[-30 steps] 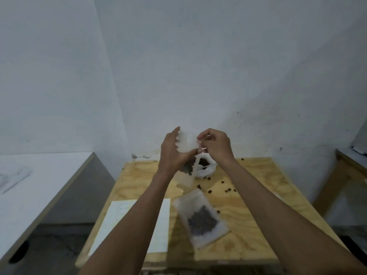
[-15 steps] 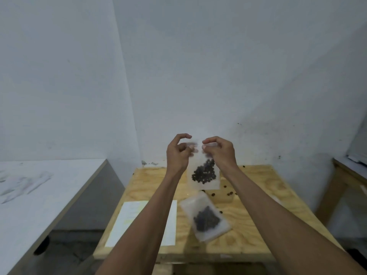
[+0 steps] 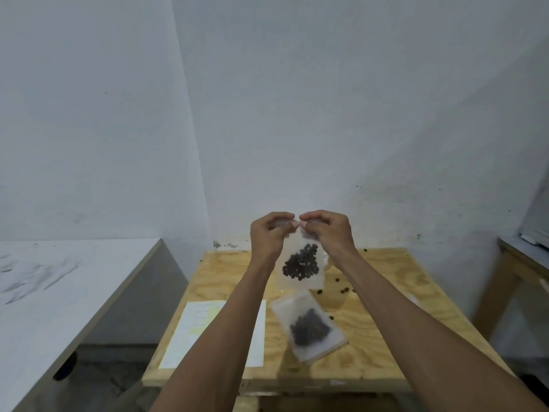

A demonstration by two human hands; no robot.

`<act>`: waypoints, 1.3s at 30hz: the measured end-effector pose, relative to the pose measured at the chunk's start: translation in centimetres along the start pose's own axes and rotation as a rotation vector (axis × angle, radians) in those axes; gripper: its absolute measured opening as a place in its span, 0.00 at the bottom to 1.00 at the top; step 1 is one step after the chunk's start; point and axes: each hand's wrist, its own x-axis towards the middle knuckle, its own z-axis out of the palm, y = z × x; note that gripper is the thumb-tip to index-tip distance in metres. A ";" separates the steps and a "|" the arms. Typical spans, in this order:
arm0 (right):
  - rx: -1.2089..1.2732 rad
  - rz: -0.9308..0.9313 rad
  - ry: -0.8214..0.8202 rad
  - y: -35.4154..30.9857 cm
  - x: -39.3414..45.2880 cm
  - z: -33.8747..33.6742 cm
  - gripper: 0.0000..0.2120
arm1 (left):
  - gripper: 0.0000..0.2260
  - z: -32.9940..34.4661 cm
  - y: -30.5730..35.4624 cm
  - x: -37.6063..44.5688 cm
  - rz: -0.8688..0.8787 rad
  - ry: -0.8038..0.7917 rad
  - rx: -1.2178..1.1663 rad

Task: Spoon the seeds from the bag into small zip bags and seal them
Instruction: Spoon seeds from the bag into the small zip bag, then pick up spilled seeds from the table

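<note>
Left hand: the left hand (image 3: 269,237) is raised above the far half of the worktop, fingers curled, pinching the top edge of the small zip bag at its 10 o'clock corner
Right hand: the right hand (image 3: 329,231) mirrors it, fingers curled, pinching the same top edge at the 2 o'clock corner; the fingertips of the two hands nearly meet at 12 o'clock of the bag
Small zip bag: the small zip bag (image 3: 300,264), clear plastic, hangs upright from both hands, clear of the worktop; whether its strip is closed cannot be told
Seeds: dark seeds (image 3: 301,263) are heaped in the lower middle of the held bag
Second zip bag: a second zip bag (image 3: 309,330) with a dark clump of seeds lies flat and tilted on the worktop, at 6 o'clock of the held bag and apart from it
Loose seeds: loose seeds (image 3: 344,289) are scattered on the wood at 4 o'clock of the held bag
Worktop: the worktop (image 3: 386,337) is pale plywood set against a white wall
Paper sheet: a white paper sheet (image 3: 190,337) lies at 8 o'clock of the held bag, partly under the left forearm
Side table: a white side table (image 3: 59,292) stands at 9 o'clock, apart from the worktop
</note>
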 end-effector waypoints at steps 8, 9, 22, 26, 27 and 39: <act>0.016 0.075 -0.027 1.1 0.4 0.0 0.09 | 0.05 -1.4 -1.3 0.5 -0.062 -0.018 0.020; -0.001 0.092 -0.052 1.4 0.6 -0.2 0.10 | 0.06 -1.6 -1.5 0.6 -0.071 -0.030 0.034; -0.257 0.257 0.042 5.7 -0.8 -1.5 0.07 | 0.10 -3.4 -4.1 -0.8 -0.288 -0.231 0.325; -0.488 0.267 0.000 9.0 -2.3 -1.1 0.06 | 0.09 -4.4 -6.9 -2.5 -0.360 -0.278 0.513; -0.542 0.272 -0.020 9.9 -2.7 -0.9 0.05 | 0.08 -4.6 -7.3 -3.0 -0.378 -0.281 0.530; -0.830 0.214 0.041 12.5 -5.4 1.1 0.06 | 0.18 -5.3 -9.7 -3.9 -0.195 -0.312 1.047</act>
